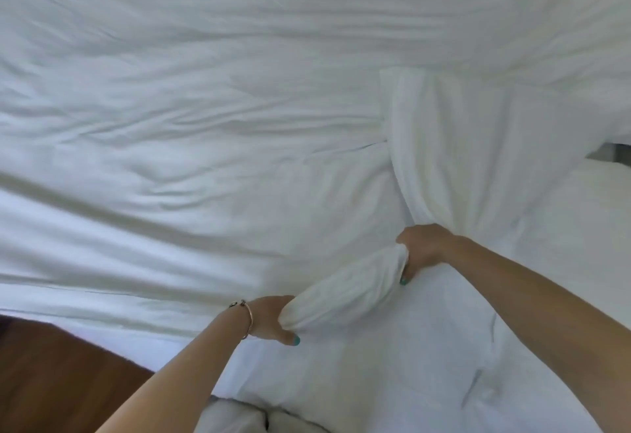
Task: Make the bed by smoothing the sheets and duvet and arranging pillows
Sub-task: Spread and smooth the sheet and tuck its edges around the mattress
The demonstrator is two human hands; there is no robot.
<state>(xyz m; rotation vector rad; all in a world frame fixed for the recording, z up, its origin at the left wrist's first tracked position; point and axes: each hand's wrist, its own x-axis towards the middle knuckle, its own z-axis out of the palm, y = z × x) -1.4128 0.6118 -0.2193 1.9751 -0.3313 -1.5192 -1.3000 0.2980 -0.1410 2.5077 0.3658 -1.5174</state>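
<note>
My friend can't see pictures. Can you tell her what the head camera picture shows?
Two bare hands, left hand and right hand, grip a bunched roll of white fabric between them, above a wrinkled white bed sheet. A thin metal bracelet circles the left wrist, and brown wooden floor shows at lower left.

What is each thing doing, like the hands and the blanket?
Left hand: gripping one end of the bunched duvet edge.
Right hand: gripping the other end.
Duvet: edge gathered into a roll between the hands.
Sheet: wrinkled, not smoothed.
Bracelet: on the left wrist.
</note>
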